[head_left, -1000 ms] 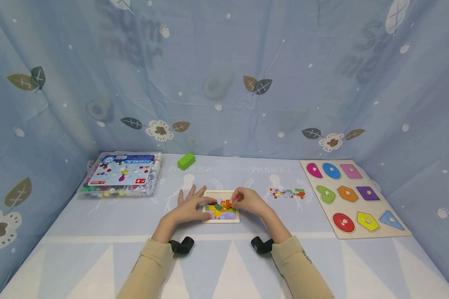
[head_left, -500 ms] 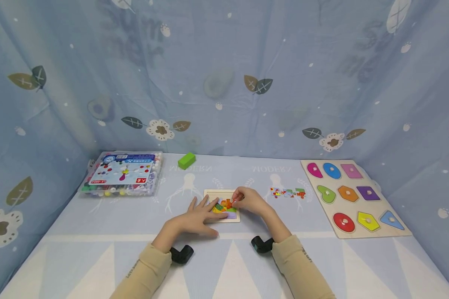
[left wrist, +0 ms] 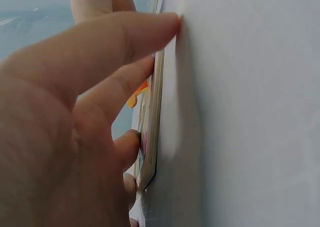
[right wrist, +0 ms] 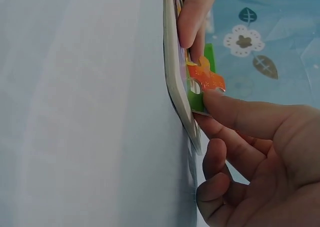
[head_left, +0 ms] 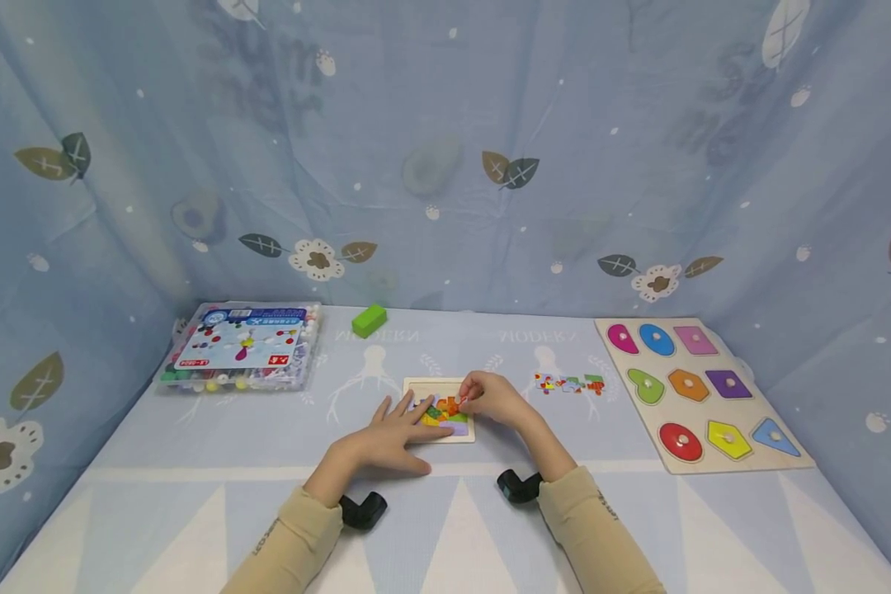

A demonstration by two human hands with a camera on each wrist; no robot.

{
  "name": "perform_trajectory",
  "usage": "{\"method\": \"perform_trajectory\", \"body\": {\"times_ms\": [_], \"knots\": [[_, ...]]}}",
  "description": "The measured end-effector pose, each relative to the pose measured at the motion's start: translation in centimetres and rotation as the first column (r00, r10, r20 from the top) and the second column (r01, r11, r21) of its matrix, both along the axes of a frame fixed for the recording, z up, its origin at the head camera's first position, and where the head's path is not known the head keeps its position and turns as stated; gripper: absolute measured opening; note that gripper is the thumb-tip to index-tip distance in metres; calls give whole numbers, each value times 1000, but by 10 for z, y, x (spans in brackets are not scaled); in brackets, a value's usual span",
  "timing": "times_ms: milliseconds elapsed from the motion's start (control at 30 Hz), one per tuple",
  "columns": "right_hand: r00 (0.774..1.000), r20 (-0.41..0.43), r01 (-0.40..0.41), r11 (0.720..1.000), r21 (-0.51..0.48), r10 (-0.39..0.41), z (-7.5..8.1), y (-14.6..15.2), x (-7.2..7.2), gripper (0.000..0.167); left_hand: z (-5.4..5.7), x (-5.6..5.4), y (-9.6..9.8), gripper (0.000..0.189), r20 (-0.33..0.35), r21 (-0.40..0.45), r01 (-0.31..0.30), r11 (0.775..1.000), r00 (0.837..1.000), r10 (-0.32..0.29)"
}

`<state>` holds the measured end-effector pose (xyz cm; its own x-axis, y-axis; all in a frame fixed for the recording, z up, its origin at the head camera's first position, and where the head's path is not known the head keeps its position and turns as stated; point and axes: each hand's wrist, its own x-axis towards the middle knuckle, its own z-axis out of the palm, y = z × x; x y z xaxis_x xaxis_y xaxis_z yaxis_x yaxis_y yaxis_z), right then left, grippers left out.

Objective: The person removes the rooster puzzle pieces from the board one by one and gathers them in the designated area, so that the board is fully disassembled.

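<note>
A small jigsaw puzzle in a wooden frame (head_left: 432,384) lies at the middle of the table, partly filled with colourful pieces. My left hand (head_left: 383,439) rests over its left side, fingers spread and nearly straight on the picture, with the thumb stretched past the frame's near edge. At the right side of the frame, my right hand (head_left: 494,400) pinches an orange and green puzzle piece (right wrist: 209,80) between thumb and index finger. That piece stands tilted up from the frame in the right wrist view. The left hand hides the left part of the picture.
Several loose puzzle pieces (head_left: 570,384) lie to the right of the frame. Farther right is a wooden shape board (head_left: 642,425) with knobbed shapes. A green block (head_left: 370,321) and a clear plastic box (head_left: 241,346) of small parts stand at the back left, before the curtain.
My left hand has moved right and nearer, its fingers now spread across the puzzle and its thumb off the frame. My right hand stays at the frame's right side with the puzzle piece.
</note>
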<state>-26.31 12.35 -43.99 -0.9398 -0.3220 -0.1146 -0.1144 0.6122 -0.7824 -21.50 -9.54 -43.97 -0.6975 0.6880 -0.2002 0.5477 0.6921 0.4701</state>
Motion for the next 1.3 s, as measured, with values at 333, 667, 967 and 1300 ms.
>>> {"method": "perform_trajectory", "body": {"times_ms": [333,667,967,1300], "knots": [[990,-20,137,983,-119,-140,7,8,-2,13,-2,0,-1,59,0,0,-11,1000,1000,11],[976,67,217,961,-173,-208,10,35,1,17,-3,-1,-1,60,49,41,-12,999,999,10],[967,66,255,941,-222,-247,11,67,7,20,-3,-1,-1,59,56,64,-10,998,998,7],[947,74,322,924,-206,-313,8,113,16,25,-4,-3,-3,64,93,145,-37,989,995,23]]}}
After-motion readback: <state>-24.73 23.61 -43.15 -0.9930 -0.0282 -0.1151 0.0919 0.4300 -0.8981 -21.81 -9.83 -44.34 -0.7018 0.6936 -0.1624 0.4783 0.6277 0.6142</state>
